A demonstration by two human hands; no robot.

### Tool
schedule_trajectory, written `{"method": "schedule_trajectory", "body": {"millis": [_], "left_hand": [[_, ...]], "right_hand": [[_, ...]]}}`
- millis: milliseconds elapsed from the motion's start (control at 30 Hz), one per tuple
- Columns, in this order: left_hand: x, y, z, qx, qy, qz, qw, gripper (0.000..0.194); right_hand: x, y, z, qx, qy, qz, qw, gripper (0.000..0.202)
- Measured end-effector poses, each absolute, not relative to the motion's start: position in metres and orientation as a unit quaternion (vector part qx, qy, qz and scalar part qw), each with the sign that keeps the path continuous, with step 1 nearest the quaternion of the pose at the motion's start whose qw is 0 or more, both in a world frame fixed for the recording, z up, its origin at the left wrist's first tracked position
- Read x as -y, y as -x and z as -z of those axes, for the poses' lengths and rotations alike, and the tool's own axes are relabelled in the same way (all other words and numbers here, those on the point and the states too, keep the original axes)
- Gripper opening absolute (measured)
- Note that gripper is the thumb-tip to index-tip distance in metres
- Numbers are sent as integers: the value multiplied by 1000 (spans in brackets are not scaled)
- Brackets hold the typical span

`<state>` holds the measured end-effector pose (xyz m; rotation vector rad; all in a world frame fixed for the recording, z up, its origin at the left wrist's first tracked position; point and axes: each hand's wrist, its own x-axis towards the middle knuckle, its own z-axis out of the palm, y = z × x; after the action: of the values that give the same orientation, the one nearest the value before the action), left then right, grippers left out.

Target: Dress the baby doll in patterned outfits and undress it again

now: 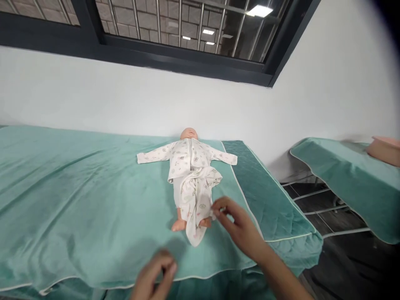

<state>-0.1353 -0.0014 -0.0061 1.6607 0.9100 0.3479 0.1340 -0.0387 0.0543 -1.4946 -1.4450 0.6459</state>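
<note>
A baby doll (189, 133) lies on its back on the bed, head toward the wall, in a long-sleeved white printed top (181, 158) with both sleeves spread. Bunched white printed baby pants (198, 191) lie over its lower body and one leg; both bare feet (178, 225) show. At the doll's foot on the right, my right hand (237, 225) pinches a bit of the pants' edge between thumb and finger. My left hand (154, 275), slightly blurred, hovers near the bed's front edge, fingers curled toward the thumb, apart from the clothes, with nothing seen in it.
The bed's green cover (103, 200) has loose folds. Its quilted right end (268, 196) drops to a dark floor. Further right stands another green-covered bed (346, 183) with metal rails and a skin-toned object (384, 150). A barred window (187, 25) is above the white wall.
</note>
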Motion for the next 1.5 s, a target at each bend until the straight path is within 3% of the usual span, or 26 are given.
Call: {"method": "schedule_trajectory", "body": {"millis": [67, 133, 367, 533, 667, 800, 967, 1100, 1267, 1433, 1500], "left_hand": [[-36, 118, -6, -434, -701, -322, 465, 22], [-75, 92, -22, -428, -714, -385, 399, 21], [-158, 18, -38, -370, -825, -329, 273, 25], [-161, 15, -22, -345, -815, -340, 318, 25], [-157, 20, -18, -350, -766, -363, 398, 19], [-157, 24, -11, -335, -689, -404, 499, 16], [-157, 28, 1, -282, -602, -444, 600, 19], [-156, 28, 5, -283, -581, -442, 622, 19], [-154, 27, 4, -311, -568, -431, 629, 23], [-151, 25, 4, -311, -580, -467, 591, 24], [-150, 25, 4, -312, -584, -483, 573, 23]], "right_hand": [[8, -144, -63, 586, 598, -199, 510, 13], [-24, -155, -66, 596, 598, -141, 517, 13], [-111, -183, -65, 732, 598, -38, 325, 25], [-138, -183, -83, 789, 524, -192, 258, 13], [-147, -177, -85, 779, 430, -330, 315, 25], [-147, -177, -77, 726, 444, -392, 350, 33], [-140, -178, -75, 748, 442, -444, 219, 36], [-138, -175, -71, 716, 443, -456, 289, 26], [-137, -178, -65, 622, 404, -568, 358, 21], [-133, -184, -71, 669, 361, -604, 241, 43], [-133, -184, -71, 717, 351, -577, 175, 41]]}}
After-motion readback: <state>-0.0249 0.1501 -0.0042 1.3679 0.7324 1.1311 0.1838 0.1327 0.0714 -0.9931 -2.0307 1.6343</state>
